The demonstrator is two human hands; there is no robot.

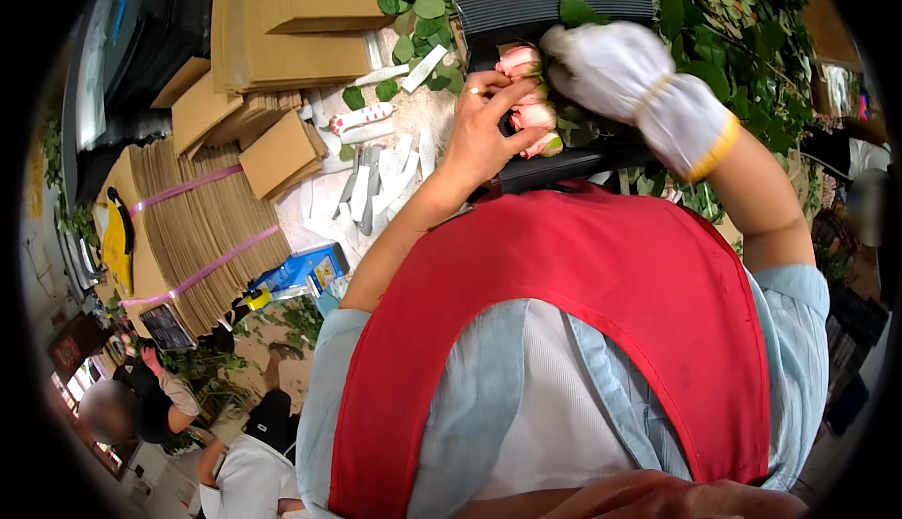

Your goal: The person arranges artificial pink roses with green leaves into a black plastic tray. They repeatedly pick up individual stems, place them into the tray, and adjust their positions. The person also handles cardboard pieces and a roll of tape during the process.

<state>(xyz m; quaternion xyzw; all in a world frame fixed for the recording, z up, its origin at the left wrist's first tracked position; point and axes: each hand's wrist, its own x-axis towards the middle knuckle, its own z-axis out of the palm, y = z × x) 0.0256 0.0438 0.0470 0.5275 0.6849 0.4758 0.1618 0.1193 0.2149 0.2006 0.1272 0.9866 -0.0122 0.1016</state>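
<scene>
Pink roses [533, 116] lie in a short row with their heads side by side in a black tray-like holder [573, 164]. My bare left hand [481, 126], with a ring on one finger, curls over the row from the left, fingers and thumb against the blooms. On the other side of the heads is my right hand [611, 73], in a white glove with a yellow cuff edge. Its fingers are bent in near the top rose; whatever lies in them is hidden. A green leaf [578, 12] pokes out above the glove.
Grey ribbed sheets [554, 4] are stacked behind the roses. Leafy stems [723, 12] heap up at the far right. On the left lie white paper-like strips [395, 176], a strapped cardboard bundle [202, 223] and a blue box [301, 270]. Other people [249, 467] are at lower left.
</scene>
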